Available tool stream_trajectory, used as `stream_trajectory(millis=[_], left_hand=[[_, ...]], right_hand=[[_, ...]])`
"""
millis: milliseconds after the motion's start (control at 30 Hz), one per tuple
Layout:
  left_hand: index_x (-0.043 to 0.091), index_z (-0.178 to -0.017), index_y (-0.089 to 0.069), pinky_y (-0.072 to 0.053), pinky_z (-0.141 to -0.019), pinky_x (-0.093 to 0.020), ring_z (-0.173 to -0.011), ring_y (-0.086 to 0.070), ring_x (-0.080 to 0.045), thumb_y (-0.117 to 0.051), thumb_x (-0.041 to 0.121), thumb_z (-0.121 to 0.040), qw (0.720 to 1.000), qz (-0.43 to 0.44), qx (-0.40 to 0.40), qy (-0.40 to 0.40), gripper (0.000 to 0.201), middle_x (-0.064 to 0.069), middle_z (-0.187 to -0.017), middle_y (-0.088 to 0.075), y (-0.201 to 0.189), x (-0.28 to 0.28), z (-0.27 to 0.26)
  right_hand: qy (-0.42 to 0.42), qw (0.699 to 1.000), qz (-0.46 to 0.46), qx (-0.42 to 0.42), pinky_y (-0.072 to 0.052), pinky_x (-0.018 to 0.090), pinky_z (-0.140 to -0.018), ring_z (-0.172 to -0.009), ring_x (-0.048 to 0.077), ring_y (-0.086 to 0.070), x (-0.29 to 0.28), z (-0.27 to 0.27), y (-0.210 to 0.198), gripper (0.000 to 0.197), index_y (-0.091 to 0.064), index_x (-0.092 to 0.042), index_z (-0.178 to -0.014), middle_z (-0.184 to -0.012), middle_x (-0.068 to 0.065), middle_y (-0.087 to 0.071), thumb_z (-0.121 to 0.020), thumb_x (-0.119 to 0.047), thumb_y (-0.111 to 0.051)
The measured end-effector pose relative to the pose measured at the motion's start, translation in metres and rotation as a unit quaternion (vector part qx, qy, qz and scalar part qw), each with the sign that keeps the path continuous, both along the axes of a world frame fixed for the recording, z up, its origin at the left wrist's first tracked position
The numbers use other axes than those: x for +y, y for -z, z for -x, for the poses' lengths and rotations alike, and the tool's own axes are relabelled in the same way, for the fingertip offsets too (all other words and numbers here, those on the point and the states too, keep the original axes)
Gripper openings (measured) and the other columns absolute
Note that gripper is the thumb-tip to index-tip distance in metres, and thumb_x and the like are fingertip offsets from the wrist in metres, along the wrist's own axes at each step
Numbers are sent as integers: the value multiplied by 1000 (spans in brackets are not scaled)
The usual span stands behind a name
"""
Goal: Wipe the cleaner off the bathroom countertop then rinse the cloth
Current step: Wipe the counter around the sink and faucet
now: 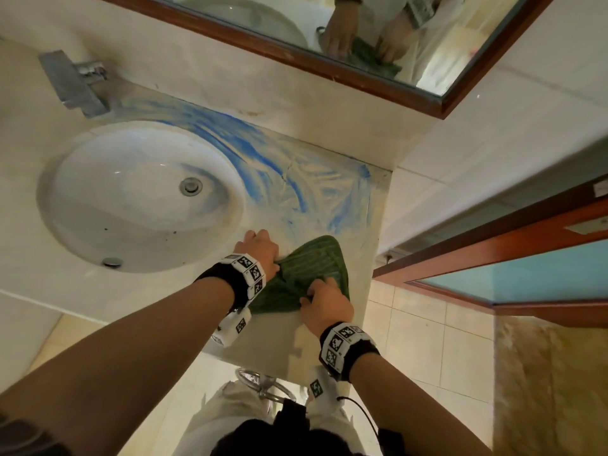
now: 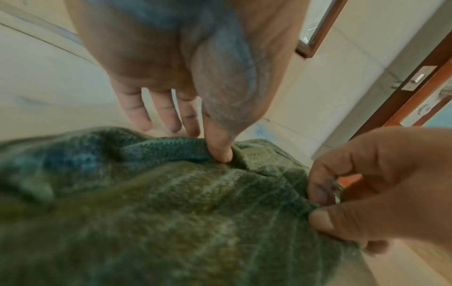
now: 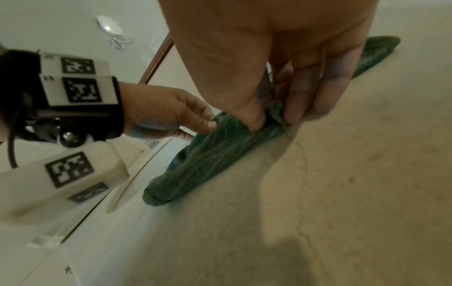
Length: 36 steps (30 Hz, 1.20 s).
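The green ribbed terry cloth (image 1: 306, 274) lies on the beige stone countertop (image 1: 345, 192) right of the white oval sink (image 1: 138, 195), between both hands. The left hand (image 1: 260, 250) pinches its left edge, thumb on top; the right hand (image 1: 325, 306) pinches a fold at its near edge.

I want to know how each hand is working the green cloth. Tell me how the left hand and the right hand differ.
The left hand grips the cloth at its sink-side edge, thumb pressed into a fold, other fingers extended; the right hand pinches a fold at the near edge between thumb and fingers. The left hand's palm is smeared blue with cleaner; the right hand shows far less. Both hold the same cloth lying on the countertop.
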<state>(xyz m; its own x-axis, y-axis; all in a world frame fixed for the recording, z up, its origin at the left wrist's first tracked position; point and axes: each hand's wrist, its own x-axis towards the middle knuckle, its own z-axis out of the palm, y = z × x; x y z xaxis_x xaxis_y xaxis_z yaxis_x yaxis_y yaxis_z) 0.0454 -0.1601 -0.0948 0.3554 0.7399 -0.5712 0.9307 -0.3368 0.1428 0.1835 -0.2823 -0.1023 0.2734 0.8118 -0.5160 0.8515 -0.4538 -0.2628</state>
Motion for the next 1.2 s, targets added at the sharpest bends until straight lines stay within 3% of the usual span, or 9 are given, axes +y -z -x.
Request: stream_trajectory(millis=[200, 367, 533, 667, 833, 900, 967, 1033, 1200], left_hand=[[16, -95, -49, -40, -71, -31, -84, -56, -26, -55, 18, -94, 956, 31, -211, -200, 6, -8, -89, -59, -3, -7, 11], [36, -119, -53, -47, -77, -22, -87, -60, -15, -54, -11, -84, 872, 100, -407, -252, 59, -3, -92, -62, -27, 0, 13], [28, -113, -67, -42, -87, -16, -99, -57, -9, -63, -4, -77, 911, 32, -378, -161, 48, 1, -110, -62, -56, 9, 0], [19, -103, -73, -38, -83, -20, -90, -57, -15, -73, 22, -83, 949, -52, -301, -80, 20, 2, -93, -54, -72, 12, -17], [17, -89, -72, -41, -88, -23, -93, -54, -11, -77, 27, -80, 936, -51, -326, -122, 15, 2, -103, -54, -67, 6, -31], [17, -83, -68, -45, -83, -24, -88, -59, -10, -77, 27, -80, 924, -30, -352, -144, 14, 5, -96, -62, -66, 3, -36], [12, -78, -65, -44, -70, -28, -71, -57, -12, -73, 30, -84, 926, -2, -346, -154, 21, 2, -74, -60, -66, 1, -43], [9, -76, -59, -41, -64, -30, -64, -52, -15, -69, 31, -87, 926, 15, -336, -173, 27, 0, -66, -53, -61, 0, -53], [16, -70, -55, -42, -63, -33, -62, -52, -17, -64, 35, -91, 908, 20, -343, -238, 30, -2, -65, -53, -43, -1, -71]], right_hand=[[53, 993, -81, 60, -43, 31, -72, -88, 26, -57, 7, -13, -12, 12, -55, -17, -100, -109, 1, -49, -92, -26, -54], [187, 922, -201, 271, -49, 26, -65, -77, 18, -58, 27, -39, -38, 27, -54, -23, -88, -91, 0, -60, -86, 4, -53], [258, 841, -198, 432, -45, 26, -57, -72, 19, -56, 52, -58, -75, 22, -65, -17, -91, -88, 4, -65, -83, 3, -61], [7, 960, -185, 212, -43, 18, -71, -86, 13, -59, 64, -78, -78, 44, -66, -21, -101, -97, -2, -60, -63, -27, -88], [-46, 962, -197, 182, -44, 25, -81, -90, 21, -59, 72, -103, -64, 16, -73, -13, -85, -96, 3, -61, -73, -20, -81], [105, 911, -152, 369, -48, 30, -82, -89, 19, -62, 72, -111, -61, 19, -69, -4, -83, -98, 4, -66, -67, -11, -78], [233, 799, -73, 549, -52, 32, -75, -85, 28, -64, 68, -116, -60, 27, -66, 5, -91, -90, 14, -69, -66, -5, -69], [246, 741, -12, 624, -56, 40, -79, -94, 36, -66, 62, -121, -56, 39, -61, 10, -112, -105, 26, -68, -75, 1, -68], [196, 785, -10, 587, -47, 30, -50, -69, 31, -62, 60, -137, -46, 24, -63, 4, -105, -84, 18, -67, -82, -1, -71]])
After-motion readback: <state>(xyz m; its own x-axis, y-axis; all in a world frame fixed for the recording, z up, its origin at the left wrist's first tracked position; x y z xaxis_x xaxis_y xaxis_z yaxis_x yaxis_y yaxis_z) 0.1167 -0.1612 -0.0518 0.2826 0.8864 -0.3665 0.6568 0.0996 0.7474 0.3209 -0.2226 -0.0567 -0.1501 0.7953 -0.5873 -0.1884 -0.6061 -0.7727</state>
